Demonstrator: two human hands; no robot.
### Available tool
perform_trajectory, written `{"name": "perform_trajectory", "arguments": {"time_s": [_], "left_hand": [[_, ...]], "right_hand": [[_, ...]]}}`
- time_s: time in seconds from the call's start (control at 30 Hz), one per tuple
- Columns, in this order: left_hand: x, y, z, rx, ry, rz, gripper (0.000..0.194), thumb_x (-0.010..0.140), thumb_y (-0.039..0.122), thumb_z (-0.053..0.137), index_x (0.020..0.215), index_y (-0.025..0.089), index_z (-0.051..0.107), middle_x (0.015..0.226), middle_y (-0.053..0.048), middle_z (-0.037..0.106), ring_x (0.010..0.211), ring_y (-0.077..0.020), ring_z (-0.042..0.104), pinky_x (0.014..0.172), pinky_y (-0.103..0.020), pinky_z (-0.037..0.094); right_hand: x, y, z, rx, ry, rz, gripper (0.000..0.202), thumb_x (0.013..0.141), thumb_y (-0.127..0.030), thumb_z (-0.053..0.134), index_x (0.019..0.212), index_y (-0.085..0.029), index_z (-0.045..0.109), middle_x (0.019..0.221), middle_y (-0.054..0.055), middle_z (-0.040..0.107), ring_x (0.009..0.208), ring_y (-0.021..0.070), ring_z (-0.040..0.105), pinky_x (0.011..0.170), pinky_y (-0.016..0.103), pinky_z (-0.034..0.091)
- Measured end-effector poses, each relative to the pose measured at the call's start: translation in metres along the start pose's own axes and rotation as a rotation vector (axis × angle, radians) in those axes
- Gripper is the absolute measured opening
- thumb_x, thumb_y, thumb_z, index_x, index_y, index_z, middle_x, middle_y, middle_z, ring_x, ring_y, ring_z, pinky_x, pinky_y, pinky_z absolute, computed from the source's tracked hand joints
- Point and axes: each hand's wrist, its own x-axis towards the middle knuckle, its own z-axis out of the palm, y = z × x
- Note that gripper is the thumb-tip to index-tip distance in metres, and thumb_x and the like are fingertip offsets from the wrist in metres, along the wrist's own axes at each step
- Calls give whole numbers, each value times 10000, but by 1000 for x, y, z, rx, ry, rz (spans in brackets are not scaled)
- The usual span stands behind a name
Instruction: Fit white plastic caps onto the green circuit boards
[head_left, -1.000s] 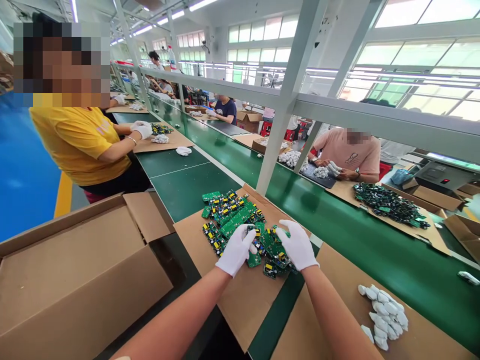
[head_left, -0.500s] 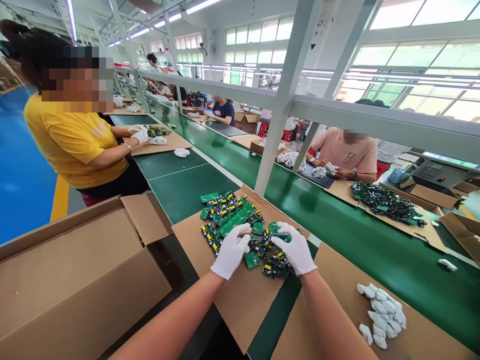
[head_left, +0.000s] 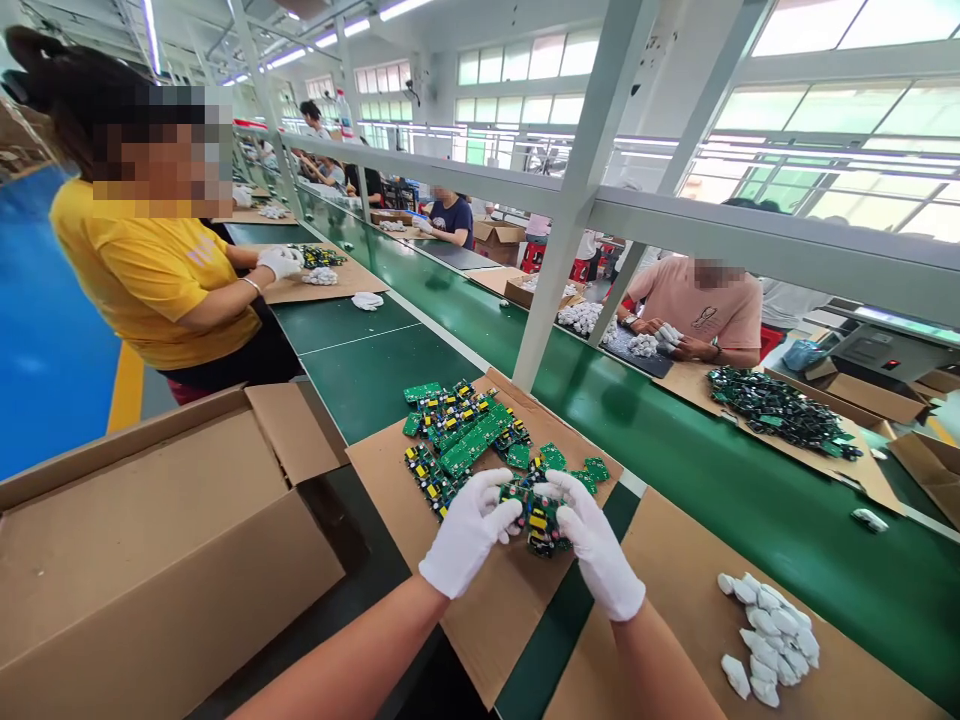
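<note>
Biggest thing here is the green conveyor belt [head_left: 652, 440], running right alongside the bench, probably so everything's in arm's reach. Big cardboard carton [head_left: 195, 605] on the left is open, brown bottom showing. Then a cardboard sheet [head_left: 502, 620], likely there to protect what's on it, and across the belt a low box [head_left: 517, 294] with whitish bits in it, too small to make out. The heap of printed circuit boards [head_left: 472, 440] lies on that sheet, yellow parts showing on some. Left hand [head_left: 466, 530] and right hand [head_left: 596, 545], both white-gloved, are half curled around its near end, maybe to corral loose boards. Can't tell if either actually grips one.
</note>
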Motion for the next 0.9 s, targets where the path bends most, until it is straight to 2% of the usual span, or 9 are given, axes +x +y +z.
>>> {"name": "perform_trajectory", "arguments": {"time_s": [0.07,0.13,0.27,0.33,0.47,0.57,0.67,0.8,0.9], "left_hand": [[-5,-4,3,20,-21,-11,412,673,356,710,980,142,537,735,-5,601,567,-104,565,473,-204,439],[-9,-8,6,-21,-36,-49,395,684,394,699,938,132,548,706,-13,604,533,-98,554,456,-202,423],[-8,-13,8,-291,-123,-146,438,732,511,625,933,129,556,626,8,550,448,-64,483,397,-177,328],[2,-9,4,-285,-133,-147,446,762,526,579,988,142,559,651,6,550,458,-73,493,402,-187,340],[35,11,-17,367,-66,174,434,798,363,569,1179,159,531,1043,-103,640,887,-192,625,740,-310,505],[57,24,-41,999,-35,429,450,819,265,516,1259,169,505,1308,-117,520,1224,-248,448,1035,-412,337],[67,27,-66,1504,-25,467,483,762,289,587,1230,179,547,1325,-127,507,1310,-329,318,1072,-541,190],[68,24,-79,1667,-69,413,561,694,347,662,1227,217,548,1329,-117,505,1318,-347,290,1059,-591,83],[65,22,-72,1560,-51,398,528,695,260,641,1214,210,558,1275,-144,536,1278,-342,347,1040,-556,157]], "right_hand": [[-1,4,13,-159,178,0,356,725,-548,607,808,-204,579,737,19,607,715,176,589,646,284,492],[-3,4,25,-145,200,76,350,743,-514,600,625,-207,483,562,-33,505,509,123,505,463,235,422],[-2,2,31,195,-3,242,366,811,-526,474,622,-224,391,437,-82,402,287,71,315,298,204,223],[7,2,25,163,60,178,368,838,-536,395,640,-227,393,441,-83,400,282,67,293,306,207,244],[34,3,3,-142,303,13,348,815,-536,430,783,-210,548,702,22,633,588,167,596,513,284,479],[44,6,-10,-230,302,-34,366,776,-513,499,926,-205,628,1007,76,671,983,243,597,870,382,467],[36,10,-12,-296,285,-42,366,762,-476,534,983,-208,652,1120,84,650,1112,267,539,1001,432,372],[21,19,-8,-340,267,-17,391,770,-455,524,1040,-194,633,1161,101,636,1093,276,564,953,449,430],[18,23,-3,-330,239,-44,386,780,-447,530,1056,-194,623,1157,100,638,1079,262,581,938,429,457]]}}
